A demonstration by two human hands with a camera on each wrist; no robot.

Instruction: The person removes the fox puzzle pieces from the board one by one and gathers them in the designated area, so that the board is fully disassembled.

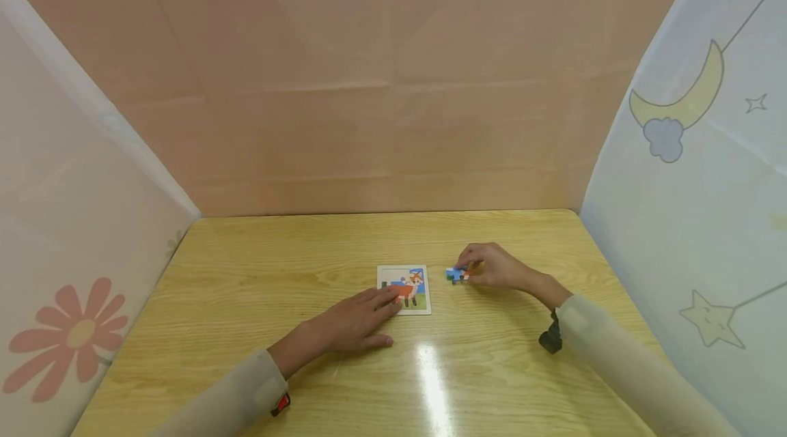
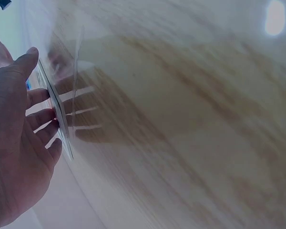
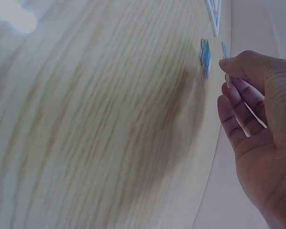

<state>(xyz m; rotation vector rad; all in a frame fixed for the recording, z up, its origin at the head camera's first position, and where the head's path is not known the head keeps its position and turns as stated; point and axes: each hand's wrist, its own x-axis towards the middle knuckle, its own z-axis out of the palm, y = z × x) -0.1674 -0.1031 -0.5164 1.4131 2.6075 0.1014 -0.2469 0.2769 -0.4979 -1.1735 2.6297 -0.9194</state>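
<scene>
A small square jigsaw puzzle (image 1: 421, 309) with a white border lies on the table, picturing an orange fox on blue and green. Its upper left part shows bare pale backing. Across the puzzle's lower left side rests my left hand (image 1: 359, 319), fingers stretched out; the left wrist view shows the same hand (image 2: 24, 124) at the board's edge. To the right of the board, my right hand (image 1: 496, 268) pinches a thin puzzle piece (image 3: 224, 49) between thumb and fingers, raised off the table. Just beside it, another blue puzzle piece (image 3: 205, 58) lies on the wood.
The wood-grain table (image 1: 277, 246) ends at a pinkish-brown cloth backdrop (image 1: 393, 116). Pale printed cloths stand along the left (image 1: 74, 205) and right (image 1: 695, 218) sides. A bright glare patch (image 1: 434, 382) lies in front of the puzzle.
</scene>
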